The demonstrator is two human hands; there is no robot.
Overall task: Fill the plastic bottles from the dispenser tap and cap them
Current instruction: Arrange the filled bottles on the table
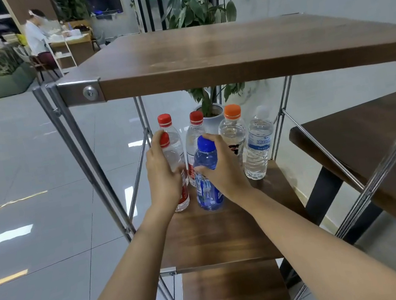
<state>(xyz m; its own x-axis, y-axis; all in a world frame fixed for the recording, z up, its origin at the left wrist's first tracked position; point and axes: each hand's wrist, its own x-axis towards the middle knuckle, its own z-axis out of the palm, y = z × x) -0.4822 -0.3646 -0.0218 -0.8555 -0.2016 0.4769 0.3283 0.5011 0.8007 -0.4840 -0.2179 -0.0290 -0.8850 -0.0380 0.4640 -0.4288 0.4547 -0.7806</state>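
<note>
A tall rack of metal rods (68, 134) and brown wooden boards is filling most of the view, standing on a glossy grey tiled floor (21, 179). Its top board (227, 50) is lying bare, just under eye level. A dark wooden bench (374, 146) on black legs is sitting just beside the rack on the right. Behind the rack, a leafy plant in a white pot (213, 121) is showing between the rods. Far back on the left, a person (38, 40) is sitting at a desk.

Six capped plastic bottles are standing upright together at the back of the rack's middle shelf (220, 240). In the rear row, left to right, are a clear bottle with a red cap (172, 134), a second red-capped bottle (195, 137), an orange-capped bottle (232, 131) and a clear bottle with a blue label (258, 150). In front of them are a clear red-labelled bottle (183, 196) and a blue-tinted bottle (209, 190).

Both arms are reaching in under the top board. The left hand (162, 171) is wrapping its fingers round the front red-labelled bottle, near its red cap (164, 140). The right hand (223, 169) is grasping the blue bottle by its shoulder, with a fingertip touching its blue cap (205, 144). Both bottles are resting with their bases on the shelf.
</note>
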